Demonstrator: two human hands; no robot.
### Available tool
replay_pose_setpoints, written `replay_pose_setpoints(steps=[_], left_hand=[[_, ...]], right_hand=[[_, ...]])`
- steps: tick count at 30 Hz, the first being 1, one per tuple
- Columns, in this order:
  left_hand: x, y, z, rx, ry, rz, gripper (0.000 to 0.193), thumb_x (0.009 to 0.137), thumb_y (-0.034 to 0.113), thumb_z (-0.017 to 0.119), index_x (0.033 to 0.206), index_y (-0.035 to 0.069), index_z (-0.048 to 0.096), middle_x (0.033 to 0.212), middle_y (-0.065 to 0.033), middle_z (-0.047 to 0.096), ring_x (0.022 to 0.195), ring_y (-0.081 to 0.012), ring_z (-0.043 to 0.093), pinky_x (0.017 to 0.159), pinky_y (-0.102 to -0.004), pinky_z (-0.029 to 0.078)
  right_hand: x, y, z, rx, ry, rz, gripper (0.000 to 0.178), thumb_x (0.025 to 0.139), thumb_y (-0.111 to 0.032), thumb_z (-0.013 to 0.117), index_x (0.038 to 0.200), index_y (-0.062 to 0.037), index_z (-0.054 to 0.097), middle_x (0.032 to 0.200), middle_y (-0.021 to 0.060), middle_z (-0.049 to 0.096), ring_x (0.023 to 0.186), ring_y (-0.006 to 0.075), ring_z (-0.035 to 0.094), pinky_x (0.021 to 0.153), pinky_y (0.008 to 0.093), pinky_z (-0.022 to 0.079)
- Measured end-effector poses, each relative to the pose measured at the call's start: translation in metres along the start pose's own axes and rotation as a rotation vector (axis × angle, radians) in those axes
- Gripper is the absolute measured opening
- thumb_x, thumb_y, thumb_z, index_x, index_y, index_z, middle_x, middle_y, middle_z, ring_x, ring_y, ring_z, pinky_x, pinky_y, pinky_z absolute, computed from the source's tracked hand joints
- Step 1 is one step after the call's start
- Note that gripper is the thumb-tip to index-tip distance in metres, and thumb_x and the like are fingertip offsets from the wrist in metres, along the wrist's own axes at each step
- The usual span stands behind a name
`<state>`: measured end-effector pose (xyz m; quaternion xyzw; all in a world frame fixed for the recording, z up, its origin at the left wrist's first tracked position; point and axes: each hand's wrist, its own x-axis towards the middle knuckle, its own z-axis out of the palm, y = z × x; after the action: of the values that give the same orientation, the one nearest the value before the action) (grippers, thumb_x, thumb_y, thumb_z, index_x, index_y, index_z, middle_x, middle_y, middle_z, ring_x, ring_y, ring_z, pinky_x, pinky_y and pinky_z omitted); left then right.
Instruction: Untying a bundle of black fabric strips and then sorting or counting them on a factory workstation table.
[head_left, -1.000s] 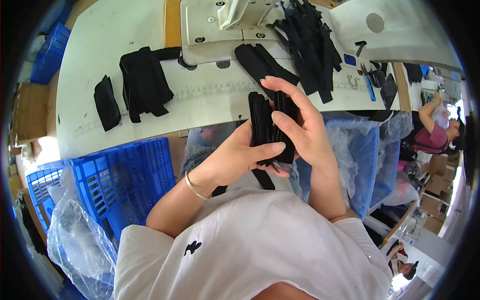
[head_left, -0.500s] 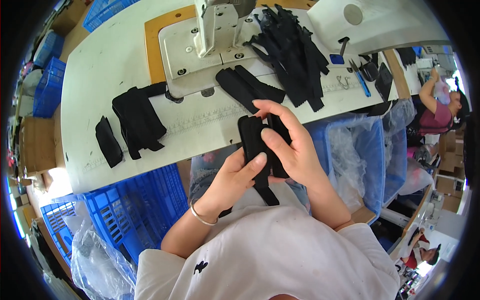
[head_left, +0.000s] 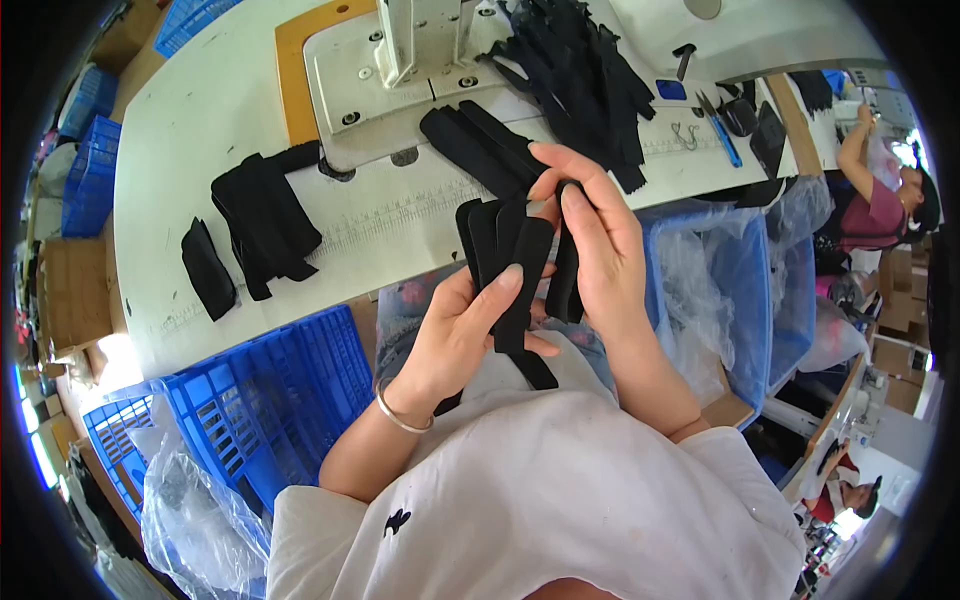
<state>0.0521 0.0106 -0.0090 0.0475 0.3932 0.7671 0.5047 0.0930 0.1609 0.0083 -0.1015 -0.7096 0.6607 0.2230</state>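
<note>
Several black fabric strips (head_left: 521,262) are fanned out in my left hand (head_left: 452,325), whose thumb presses across them over the table's front edge. My right hand (head_left: 607,245) pinches another folded black strip (head_left: 566,275) between thumb and fingers, a little to the right of the fan. One strip end hangs below the left hand over my lap. Just beyond my hands, more flat black strips (head_left: 478,148) lie on the white table (head_left: 390,235). Further left on it are a folded black stack (head_left: 266,222) and a single black piece (head_left: 208,270).
A sewing machine (head_left: 400,60) stands at the back, beside a heap of black strips (head_left: 580,85). Blue-handled snips (head_left: 727,147) lie at the right. A blue crate (head_left: 255,410) is below left, a blue bin (head_left: 757,310) with plastic below right. Other people sit far right.
My right hand has shifted up and slightly right, drawing a strip apart from the bundle. The strips in my left hand have spread into a fan. The view has moved slightly.
</note>
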Motion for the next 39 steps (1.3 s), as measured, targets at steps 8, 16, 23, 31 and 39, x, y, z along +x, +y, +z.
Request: replay_pose_setpoints(steps=[8,16,23,31,39], left_hand=[[0.003,0.004,-0.003,-0.049,0.117,0.057,0.031,0.099,0.023,0.050,0.109,-0.006,0.057,0.095,-0.0138,0.065,0.080,-0.0253,0.068,0.057,-0.0339,0.060],[0.003,0.011,-0.009,-0.180,-0.217,-0.172,0.031,0.099,0.029,0.049,0.102,-0.001,0.057,0.072,-0.0070,0.058,0.055,-0.0144,0.055,0.042,-0.0247,0.041],[0.002,0.008,-0.006,0.325,-0.201,0.132,0.038,0.101,0.035,0.046,0.108,-0.002,0.053,0.074,-0.0043,0.056,0.057,-0.0104,0.054,0.051,-0.0223,0.046],[0.016,0.007,0.003,0.274,0.119,0.139,0.021,0.100,0.023,0.051,0.094,0.002,0.052,0.057,-0.0006,0.046,0.044,-0.0067,0.038,0.039,-0.0207,0.026],[0.023,-0.017,0.014,0.247,0.044,0.192,0.020,0.093,0.016,0.062,0.100,0.004,0.049,0.082,0.0020,0.050,0.068,-0.0028,0.045,0.059,-0.0187,0.039]], right_hand=[[0.007,-0.015,-0.022,-0.142,-0.161,0.208,0.027,0.091,-0.011,0.060,0.117,-0.0043,0.062,0.084,-0.0010,0.054,0.068,0.0053,0.048,0.062,0.0195,0.041],[0.012,0.000,-0.029,-0.167,-0.357,-0.129,0.007,0.082,-0.003,0.068,0.084,-0.0018,0.062,0.080,0.0014,0.055,0.066,0.0077,0.048,0.057,0.0242,0.039],[0.023,-0.029,-0.029,-0.413,-0.457,0.011,0.016,0.081,-0.010,0.072,0.090,-0.0028,0.062,0.073,-0.0021,0.051,0.062,0.0078,0.047,0.055,0.0265,0.039],[0.026,-0.005,-0.035,1.001,-0.331,0.318,0.059,0.099,-0.028,0.049,0.148,-0.0059,0.025,0.091,0.0033,0.049,0.066,0.0069,0.042,0.053,0.0196,0.035],[0.018,-0.005,-0.022,0.794,-0.218,0.245,0.054,0.099,-0.021,0.048,0.147,-0.0059,0.029,0.093,0.0035,0.050,0.075,0.0094,0.044,0.064,0.0228,0.040]])
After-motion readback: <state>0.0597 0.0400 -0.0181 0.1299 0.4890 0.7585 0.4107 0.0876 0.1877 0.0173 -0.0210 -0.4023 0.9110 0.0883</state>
